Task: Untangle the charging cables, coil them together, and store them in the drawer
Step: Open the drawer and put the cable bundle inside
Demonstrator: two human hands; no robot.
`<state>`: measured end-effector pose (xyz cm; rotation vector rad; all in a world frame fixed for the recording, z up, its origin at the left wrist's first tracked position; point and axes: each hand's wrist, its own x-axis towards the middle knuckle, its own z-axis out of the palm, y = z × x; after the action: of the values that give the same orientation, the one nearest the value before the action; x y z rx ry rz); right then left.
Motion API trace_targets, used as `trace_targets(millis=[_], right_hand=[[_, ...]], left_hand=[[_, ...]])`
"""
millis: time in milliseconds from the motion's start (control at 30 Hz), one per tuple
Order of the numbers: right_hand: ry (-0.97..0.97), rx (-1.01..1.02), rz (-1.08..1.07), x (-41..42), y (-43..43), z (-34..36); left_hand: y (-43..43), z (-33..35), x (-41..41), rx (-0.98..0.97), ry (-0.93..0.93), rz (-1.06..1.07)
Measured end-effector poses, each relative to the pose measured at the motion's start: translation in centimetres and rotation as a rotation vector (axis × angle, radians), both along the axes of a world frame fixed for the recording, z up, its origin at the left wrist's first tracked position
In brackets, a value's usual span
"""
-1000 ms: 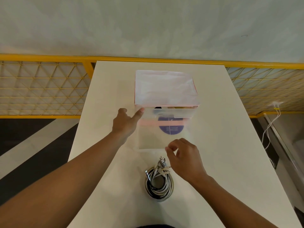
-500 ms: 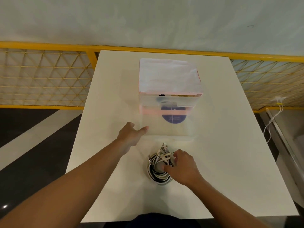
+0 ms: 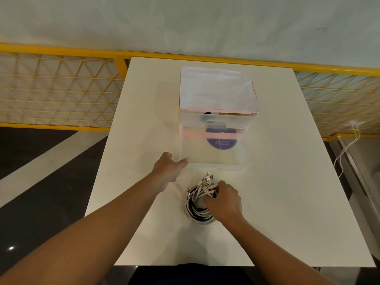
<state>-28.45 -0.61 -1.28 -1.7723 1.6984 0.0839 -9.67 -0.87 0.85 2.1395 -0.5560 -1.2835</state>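
One coiled cable bundle point(image 3: 195, 207) on table point(image 3: 287, 182), right hand point(image 3: 224, 202) grip clamped round it; left hand point(image 3: 166, 171) grip loose, thumb touching open drawer point(image 3: 213, 158); purple label point(image 3: 221, 141) unreadable.

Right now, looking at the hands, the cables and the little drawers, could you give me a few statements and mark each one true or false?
1. The coiled cables lie on the white table, outside any drawer. True.
2. The right hand lies flat on the table, away from the cables. False: its fingers curl round the coil.
3. The bottom drawer of the pink drawer unit is pulled out toward the person. True.
4. The left hand holds one cable up in the air. False: it holds no cable, and its thumb is at the drawer's front left corner.
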Motion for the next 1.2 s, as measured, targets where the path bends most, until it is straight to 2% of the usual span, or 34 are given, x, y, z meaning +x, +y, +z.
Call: trace_targets(millis=[167, 267, 633, 867, 1200], right_hand=[[-0.167, 0.075, -0.056, 0.0, -0.2, 0.4], [-0.205, 0.091, -0.063, -0.1, -0.3, 0.2], [-0.150, 0.080, -0.072, 0.2, -0.5, -0.5], [-0.078, -0.006, 0.006, 0.9, -0.1, -0.7], [-0.095, 0.074, -0.040, 1.1, -0.6, -0.1]], left_hand=[[0.1, 0.0, 0.1, -0.014, 0.002, -0.003], [0.1, -0.1, 0.0, -0.017, -0.001, -0.007], [0.1, -0.1, -0.2, -0.012, -0.008, 0.000], [0.3, -0.1, -0.3, -0.005, -0.010, 0.010], [0.2, 0.1, -0.4, -0.002, -0.015, 0.001]])
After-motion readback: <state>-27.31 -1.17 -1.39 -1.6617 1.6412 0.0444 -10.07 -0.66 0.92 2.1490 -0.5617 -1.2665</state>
